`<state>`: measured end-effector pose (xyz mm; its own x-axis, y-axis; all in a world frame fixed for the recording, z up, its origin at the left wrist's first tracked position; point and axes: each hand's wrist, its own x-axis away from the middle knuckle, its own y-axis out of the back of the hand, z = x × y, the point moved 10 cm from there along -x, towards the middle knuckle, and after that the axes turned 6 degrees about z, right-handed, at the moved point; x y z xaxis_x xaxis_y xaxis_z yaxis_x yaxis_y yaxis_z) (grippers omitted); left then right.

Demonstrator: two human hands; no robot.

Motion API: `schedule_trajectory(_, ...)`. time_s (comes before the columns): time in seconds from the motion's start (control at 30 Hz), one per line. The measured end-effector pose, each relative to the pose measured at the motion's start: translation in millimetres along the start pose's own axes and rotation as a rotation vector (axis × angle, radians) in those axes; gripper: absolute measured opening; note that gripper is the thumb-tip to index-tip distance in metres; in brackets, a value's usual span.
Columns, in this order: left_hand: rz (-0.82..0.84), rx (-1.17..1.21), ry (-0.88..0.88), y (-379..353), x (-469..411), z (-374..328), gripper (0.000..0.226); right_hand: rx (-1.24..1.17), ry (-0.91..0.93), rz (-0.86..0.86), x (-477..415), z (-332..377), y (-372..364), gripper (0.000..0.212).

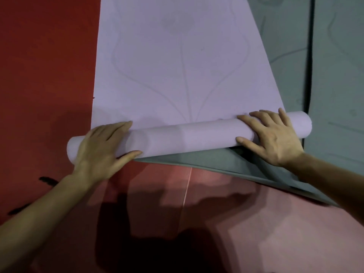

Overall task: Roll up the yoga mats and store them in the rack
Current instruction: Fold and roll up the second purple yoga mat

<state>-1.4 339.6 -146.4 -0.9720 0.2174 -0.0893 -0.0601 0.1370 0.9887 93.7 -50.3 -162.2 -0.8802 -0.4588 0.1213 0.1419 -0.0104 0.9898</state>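
A pale lilac yoga mat (177, 62) with faint curved line markings lies stretched away from me. Its near end is wound into a roll (187, 137) that runs slightly slanted across the middle of the view. My left hand (100, 148) presses on the roll's left part, fingers straight over its top and thumb against its near side. My right hand (269, 137) presses on the right part in the same way, fingers spread. No rack is in sight.
A grey-green mat (197, 161) lies under the lilac one, its near edge showing below the roll, and another grey-green mat (338, 75) lies at the right. A dark red mat (47, 71) covers the left. Reddish floor tiles (246, 223) with my shadow fill the foreground.
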Motion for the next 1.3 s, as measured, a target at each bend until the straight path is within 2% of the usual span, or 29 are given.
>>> schedule_trajectory(0.07, -0.152, 0.01, -0.017, 11.2, 8.7, -4.7, 0.057, 0.016, -0.008, 0.024, -11.2, -3.8, -0.8, 0.079)
schedule_trajectory(0.1, -0.16, 0.017, -0.006, 9.7, 10.7, -3.6, 0.054, 0.022, -0.009, 0.038, -16.8, -5.5, -1.5, 0.081)
schedule_trajectory(0.2, -0.061, 0.023, 0.048, -5.9, 8.2, 3.3, 0.061, 0.03, -0.001, 0.052, -31.3, -6.6, 1.9, 0.082)
schedule_trajectory(0.33, 0.018, 0.001, 0.055, -11.7, -10.6, 13.8, 0.066, -0.051, -0.098, -0.075, -30.5, -4.0, 17.6, 0.07)
schedule_trajectory(0.4, 0.056, 0.007, 0.059, -12.6, -20.6, 21.3, 0.065, -0.046, -0.105, -0.104, -22.8, 0.6, 16.3, 0.07)
schedule_trajectory(0.53, 0.108, -0.009, 0.079, -14.3, -35.3, 31.9, 0.065, 0.005, -0.035, -0.013, -32.2, 0.0, 5.8, 0.088)
schedule_trajectory(0.67, 0.005, -0.047, 0.05, -3.6, -34.3, 23.0, 0.06, 0.021, -0.028, 0.032, -50.8, -7.1, 3.4, 0.087)
schedule_trajectory(0.83, 0.14, -0.134, 0.064, -17.4, -53.8, 30.9, 0.079, -0.112, -0.022, 0.037, -73.4, -16.2, 14.7, 0.085)
schedule_trajectory(0.97, 0.121, -0.259, 0.076, -13.9, -63.5, 37.2, 0.073, -0.061, -0.04, -0.159, -61.5, -5.7, 26.0, 0.072)
schedule_trajectory(1.1, 0.029, -0.167, 0.12, -14.9, -48.9, 24.1, 0.061, 0.014, 0.013, -0.037, -53.5, -2.1, 5.7, 0.099)
schedule_trajectory(1.23, 0.072, -0.124, 0.118, -15.3, -66.5, 32.4, 0.071, 0.053, 0.005, 0.051, -72.3, -6.9, 9.6, 0.11)
schedule_trajectory(1.3, 0.096, -0.149, 0.103, -12.4, -78.0, 35.7, 0.078, 0.076, -0.012, 0.069, -85.0, -5.3, 14.3, 0.108)
